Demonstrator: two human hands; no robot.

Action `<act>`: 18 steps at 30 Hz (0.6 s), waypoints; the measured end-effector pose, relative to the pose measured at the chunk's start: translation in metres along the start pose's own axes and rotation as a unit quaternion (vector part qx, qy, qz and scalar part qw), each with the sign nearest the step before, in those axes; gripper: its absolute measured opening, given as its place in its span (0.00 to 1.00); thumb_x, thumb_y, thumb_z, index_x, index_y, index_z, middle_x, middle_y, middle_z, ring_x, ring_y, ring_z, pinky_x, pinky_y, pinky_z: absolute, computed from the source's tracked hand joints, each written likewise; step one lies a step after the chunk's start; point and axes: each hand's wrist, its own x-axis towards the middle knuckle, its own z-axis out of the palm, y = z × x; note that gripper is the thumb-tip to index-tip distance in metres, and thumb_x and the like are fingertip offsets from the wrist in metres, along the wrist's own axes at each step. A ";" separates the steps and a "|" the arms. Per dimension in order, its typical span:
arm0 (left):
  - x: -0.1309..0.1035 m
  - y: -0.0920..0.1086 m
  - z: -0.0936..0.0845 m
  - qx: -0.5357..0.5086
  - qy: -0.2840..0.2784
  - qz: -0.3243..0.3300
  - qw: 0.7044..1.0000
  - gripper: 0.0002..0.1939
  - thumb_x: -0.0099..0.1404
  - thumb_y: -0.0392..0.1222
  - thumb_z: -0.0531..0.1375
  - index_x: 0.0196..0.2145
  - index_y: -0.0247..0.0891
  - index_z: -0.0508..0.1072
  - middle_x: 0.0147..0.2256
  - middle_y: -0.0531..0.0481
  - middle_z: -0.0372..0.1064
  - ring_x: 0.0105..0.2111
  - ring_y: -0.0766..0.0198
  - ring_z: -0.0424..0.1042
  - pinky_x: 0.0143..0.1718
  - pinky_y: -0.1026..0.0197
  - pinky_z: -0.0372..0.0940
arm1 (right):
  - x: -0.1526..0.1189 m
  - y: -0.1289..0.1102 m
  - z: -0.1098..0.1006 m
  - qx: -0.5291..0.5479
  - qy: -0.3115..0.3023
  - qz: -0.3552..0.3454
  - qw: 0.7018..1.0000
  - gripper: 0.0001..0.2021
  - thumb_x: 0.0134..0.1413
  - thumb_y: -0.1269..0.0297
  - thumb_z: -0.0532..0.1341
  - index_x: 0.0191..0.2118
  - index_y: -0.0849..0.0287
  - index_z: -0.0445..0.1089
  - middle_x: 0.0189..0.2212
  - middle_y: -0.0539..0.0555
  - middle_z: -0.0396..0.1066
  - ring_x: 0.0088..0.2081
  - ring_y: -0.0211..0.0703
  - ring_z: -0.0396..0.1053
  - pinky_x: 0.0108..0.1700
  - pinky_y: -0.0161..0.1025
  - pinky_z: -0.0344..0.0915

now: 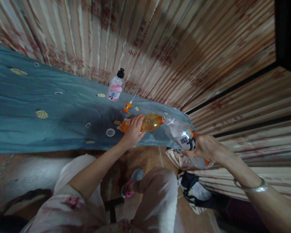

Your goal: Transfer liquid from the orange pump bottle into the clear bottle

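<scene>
My left hand [134, 130] is wrapped round an orange-tinted plastic bottle [152, 122], which lies tilted on its side with its neck pointing right. My right hand [200, 148] grips a larger clear bottle [180, 133] with dark characters and an orange patch on its label. The two bottle mouths meet, or nearly so; I cannot tell whether liquid passes between them. Behind the left hand, an orange pump top [127, 106] with a pale tube lies on the cloth. A small translucent cap or cup [110, 132] is left of that hand.
A clear bottle with a black cap and pink label [115, 88] stands at the back of the teal patterned cloth [70, 103]. Pleated curtains [145, 48] hang behind and to the right. A dark and white bag [196, 187] sits on the tiled floor at right.
</scene>
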 end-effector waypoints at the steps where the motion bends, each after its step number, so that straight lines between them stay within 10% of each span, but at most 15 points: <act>1: 0.000 0.000 0.000 0.002 -0.001 0.000 1.000 0.34 0.60 0.38 0.60 0.61 0.31 0.52 0.60 0.32 0.56 0.60 0.45 0.58 0.59 0.42 0.55 | 0.000 0.000 0.000 0.001 0.002 -0.001 1.000 0.27 0.46 0.43 0.60 0.41 0.65 0.66 0.24 0.61 0.74 0.29 0.54 0.74 0.25 0.38 0.53; 18: 0.001 0.001 -0.002 -0.014 -0.009 -0.013 1.000 0.33 0.60 0.38 0.58 0.61 0.33 0.53 0.60 0.33 0.55 0.60 0.45 0.57 0.59 0.41 0.54 | 0.002 0.004 0.009 0.006 0.029 -0.013 0.999 0.26 0.45 0.42 0.59 0.38 0.64 0.67 0.22 0.59 0.72 0.26 0.52 0.72 0.24 0.38 0.51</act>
